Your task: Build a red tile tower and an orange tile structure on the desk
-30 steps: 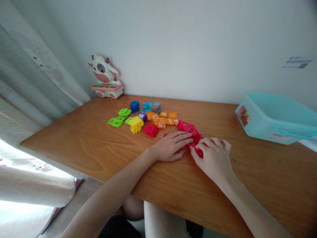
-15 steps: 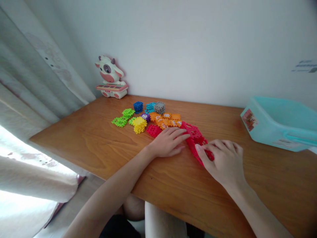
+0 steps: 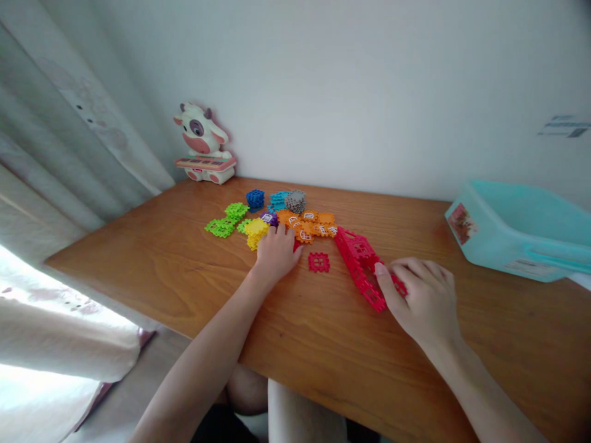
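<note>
My right hand (image 3: 420,295) has its thumb and fingers closed on the near right end of a long, hollow red structure (image 3: 364,283) of interlocking plastic tiles, which rests on the table. My left hand (image 3: 276,251) is curled over red tiles (image 3: 297,245) beside the yellow stack; most of them are hidden beneath the fingers. Between the hands a single square red tile (image 3: 319,262) lies flat, touched by neither. Just behind the left hand are yellow tiles (image 3: 257,230) and orange tiles (image 3: 318,224) with white window inserts.
Stacks of green (image 3: 221,227), dark blue (image 3: 255,199), light blue (image 3: 277,200) and grey tiles (image 3: 295,200) stand farther back. A toy cow with a keyboard (image 3: 203,144) is at the far left by the wall. An aqua plastic bin (image 3: 503,246) sits at right.
My left hand has moved left from the red structure onto the red tiles near the yellow stack. A single red tile now shows on the table. My right hand keeps its hold.
</note>
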Tool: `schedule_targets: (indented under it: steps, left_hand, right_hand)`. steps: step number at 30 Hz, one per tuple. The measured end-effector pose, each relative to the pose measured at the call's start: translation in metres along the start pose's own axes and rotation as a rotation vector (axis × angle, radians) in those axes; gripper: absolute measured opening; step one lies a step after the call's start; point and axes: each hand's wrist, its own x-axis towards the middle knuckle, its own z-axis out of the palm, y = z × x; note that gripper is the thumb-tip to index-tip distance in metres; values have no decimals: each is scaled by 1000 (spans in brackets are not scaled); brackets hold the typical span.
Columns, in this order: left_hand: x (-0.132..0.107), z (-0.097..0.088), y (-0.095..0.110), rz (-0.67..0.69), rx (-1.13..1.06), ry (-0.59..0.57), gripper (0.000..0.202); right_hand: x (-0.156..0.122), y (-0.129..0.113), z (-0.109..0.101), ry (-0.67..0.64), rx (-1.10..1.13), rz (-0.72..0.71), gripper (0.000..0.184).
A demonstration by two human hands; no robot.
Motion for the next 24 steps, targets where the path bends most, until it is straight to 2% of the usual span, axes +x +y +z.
schedule_targets:
  steps: [7,16,24]
  left_hand:
    - [-1,-3,0,-33,13,-15,37]
    - [0,-1,-2,-4,23,-36,34]
    - [1,-2,0,15,-19,-95,28]
  right_hand:
    - [-1,3,1,22,24,8,35]
    - [-1,5,3,32,45,20,33]
    - [-1,15,7,18,66,101,33]
